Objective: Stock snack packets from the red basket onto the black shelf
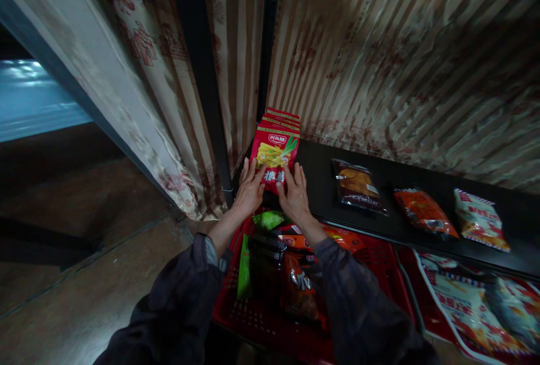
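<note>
A stack of red snack bags (276,150), yellow strips and green onion printed on the top one, lies at the left end of a black shelf (314,176). My left hand (251,188) rests on the front left corner of the top bag, fingers stretched out. On its front right corner lies my right hand (294,193), fingers likewise extended. Neither hand is closed around anything. Below my forearms a red basket (261,325) holds several packets, among them a dark orange bag (298,286) and a green packet (243,269).
Further right on the shelf lie a brown snack packet (356,185), an orange packet (424,211) and a white-and-red bag (481,219). Another container (426,297) with bags stands at the lower right. Patterned curtains (337,61) hang behind, beside a dark post (202,67).
</note>
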`<state>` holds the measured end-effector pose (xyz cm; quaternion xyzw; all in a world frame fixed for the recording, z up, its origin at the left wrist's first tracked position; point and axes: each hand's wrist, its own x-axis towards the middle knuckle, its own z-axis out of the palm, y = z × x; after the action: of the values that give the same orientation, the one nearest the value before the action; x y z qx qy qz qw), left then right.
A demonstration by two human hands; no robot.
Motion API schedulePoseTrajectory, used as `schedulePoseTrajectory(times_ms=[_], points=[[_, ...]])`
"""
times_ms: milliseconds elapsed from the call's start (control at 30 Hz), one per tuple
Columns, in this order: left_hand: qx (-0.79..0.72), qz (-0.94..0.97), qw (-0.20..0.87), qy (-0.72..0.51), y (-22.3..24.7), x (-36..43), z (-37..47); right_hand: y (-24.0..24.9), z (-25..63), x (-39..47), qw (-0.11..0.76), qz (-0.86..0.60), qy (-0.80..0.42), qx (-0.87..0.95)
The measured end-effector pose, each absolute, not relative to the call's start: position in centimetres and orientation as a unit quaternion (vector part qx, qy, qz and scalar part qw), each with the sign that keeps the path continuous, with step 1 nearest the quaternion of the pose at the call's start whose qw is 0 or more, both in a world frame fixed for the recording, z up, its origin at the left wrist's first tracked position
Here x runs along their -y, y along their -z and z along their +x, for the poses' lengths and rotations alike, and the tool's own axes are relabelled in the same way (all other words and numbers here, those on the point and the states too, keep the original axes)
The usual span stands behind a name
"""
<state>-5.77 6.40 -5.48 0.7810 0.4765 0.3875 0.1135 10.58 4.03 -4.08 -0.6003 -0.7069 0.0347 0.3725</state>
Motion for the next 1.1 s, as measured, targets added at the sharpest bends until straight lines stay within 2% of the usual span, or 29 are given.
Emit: schedulePoseTrajectory(times_ms=[933, 1100], points=[[-0.482, 0.783, 0.107, -0.378, 4.5, -5.0, -6.3, 5.1, 10.8, -1.3, 0.371, -0.583, -0.056, 0.721], [-0.463, 0.765, 0.084, -0.439, 2.7, -3.5, -5.5, 4.0, 10.9, 0.5, 0.407, -0.553, -0.04, 0.726]])
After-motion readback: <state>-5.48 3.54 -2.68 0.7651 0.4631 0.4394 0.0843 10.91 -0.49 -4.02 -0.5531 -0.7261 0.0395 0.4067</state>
